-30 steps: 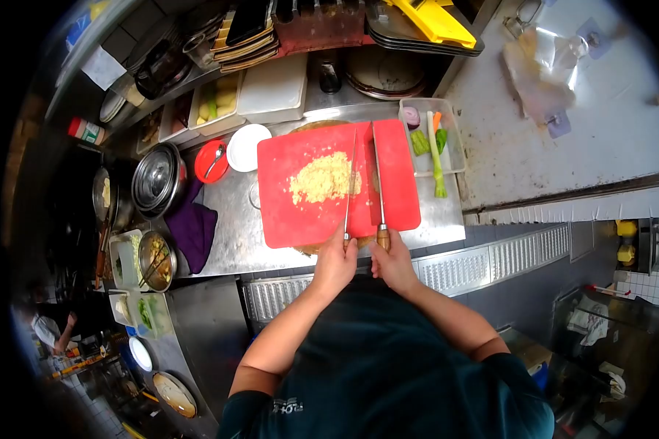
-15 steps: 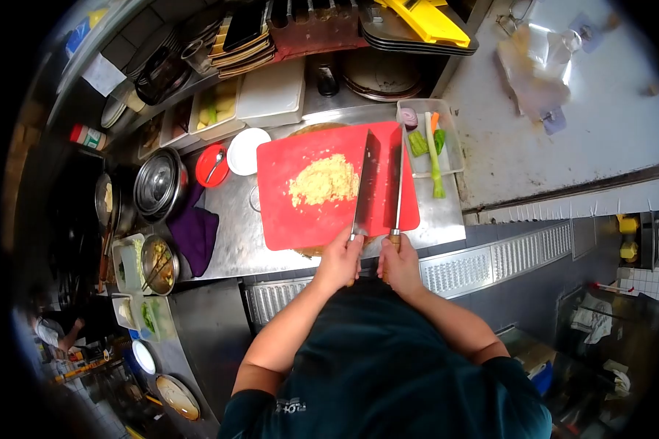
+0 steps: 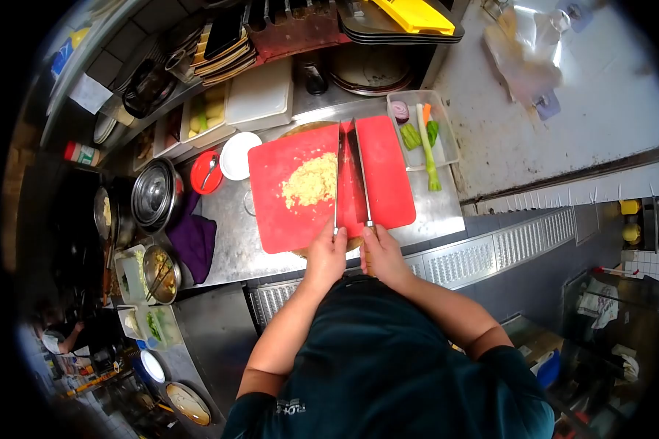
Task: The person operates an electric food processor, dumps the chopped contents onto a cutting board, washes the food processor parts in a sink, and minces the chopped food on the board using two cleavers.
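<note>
My left hand is wrapped round the handle of a kitchen knife, its blade seen almost edge-on. In my right hand is a second kitchen knife, its tip leaning left towards the first. Both blades point away from me over a red cutting board, their tips close together. A pale yellow heap of finely chopped food lies on the board, left of the knives and right beside the left blade. Small bits are scattered around it. Whether the blades touch the board, I cannot tell.
Right of the board, a clear plastic tub holds cut vegetables. On the left are a white lid or plate, a red bowl with a spoon, metal bowls and a purple cloth. Dishes and trays fill the shelf behind.
Both knives have shifted left relative to the board, and their tips are nearer each other. The left blade has turned from showing its face to nearly edge-on; the right one now leans left.
</note>
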A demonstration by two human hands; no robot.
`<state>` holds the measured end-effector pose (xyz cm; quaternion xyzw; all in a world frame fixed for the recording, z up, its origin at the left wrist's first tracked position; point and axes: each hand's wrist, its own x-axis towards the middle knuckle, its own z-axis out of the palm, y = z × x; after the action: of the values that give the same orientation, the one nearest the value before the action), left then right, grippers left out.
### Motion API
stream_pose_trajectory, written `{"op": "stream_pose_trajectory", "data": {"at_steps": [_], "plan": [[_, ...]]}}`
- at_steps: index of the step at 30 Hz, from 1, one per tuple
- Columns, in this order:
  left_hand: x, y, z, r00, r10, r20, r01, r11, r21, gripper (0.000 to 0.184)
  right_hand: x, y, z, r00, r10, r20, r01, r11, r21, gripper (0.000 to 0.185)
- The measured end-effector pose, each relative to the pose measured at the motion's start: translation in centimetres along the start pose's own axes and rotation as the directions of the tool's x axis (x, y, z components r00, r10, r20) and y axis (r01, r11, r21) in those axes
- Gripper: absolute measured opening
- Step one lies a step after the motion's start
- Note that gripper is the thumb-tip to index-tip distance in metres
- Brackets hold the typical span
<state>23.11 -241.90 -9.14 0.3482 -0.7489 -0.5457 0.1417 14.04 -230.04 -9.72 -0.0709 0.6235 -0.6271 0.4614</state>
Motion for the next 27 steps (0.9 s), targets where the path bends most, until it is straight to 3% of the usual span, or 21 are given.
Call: {"op": "stream_pose_trajectory", "data": {"at_steps": [1, 4, 7, 13, 16, 19, 22, 25, 27], "plan": [[-0.1, -0.1, 0.2, 0.994, 0.100, -0.042, -0.099, 0.994, 0.036, 0.036, 0.0, 0.0, 0.1, 1.000, -0.003, -0.008, 0.003, 1.000, -0.010, 0.030], [0.1, 1.5, -0.8, 0.990, -0.133, 0.047, 0.129, 0.989, 0.074, 0.037, 0.1, 0.1, 0.7, 1.000, -0.015, -0.008, 0.015, 0.999, -0.028, 0.032], [-0.2, 1.0, -0.4, 0.999, 0.038, -0.024, -0.037, 0.999, 0.029, 0.036, 0.0, 0.4, 0.6, 1.000, -0.012, -0.004, 0.012, 1.000, -0.026, 0.032], [-0.1, 2.1, -1.0, 0.987, -0.156, 0.033, 0.155, 0.988, 0.019, 0.036, -0.1, 0.1, 0.9, 1.000, -0.020, 0.019, 0.021, 0.998, -0.057, 0.032], [0.0, 1.0, -0.7, 0.997, 0.075, -0.032, -0.071, 0.993, 0.097, 0.036, 0.0, 0.3, 0.7, 0.999, -0.032, 0.028, 0.035, 0.996, -0.086, 0.033], [0.1, 2.2, -1.2, 0.992, -0.121, 0.024, 0.121, 0.993, 0.018, 0.035, 0.1, 0.1, 0.9, 0.999, -0.025, 0.024, 0.027, 0.994, -0.104, 0.033], [-0.2, 1.1, -0.9, 0.996, 0.073, -0.048, -0.070, 0.996, 0.052, 0.035, -0.4, -0.2, 1.1, 1.000, -0.011, 0.022, 0.013, 0.995, -0.103, 0.034], [0.3, 1.0, -1.4, 0.994, -0.105, 0.036, 0.103, 0.993, 0.054, 0.037, -0.3, -0.4, 1.2, 1.000, -0.003, 0.026, 0.006, 0.994, -0.111, 0.034], [0.2, 1.6, -1.4, 0.995, -0.095, 0.018, 0.094, 0.995, 0.045, 0.037, -0.5, -0.1, 1.1, 1.000, 0.003, 0.028, 0.000, 0.994, -0.107, 0.034]]}}
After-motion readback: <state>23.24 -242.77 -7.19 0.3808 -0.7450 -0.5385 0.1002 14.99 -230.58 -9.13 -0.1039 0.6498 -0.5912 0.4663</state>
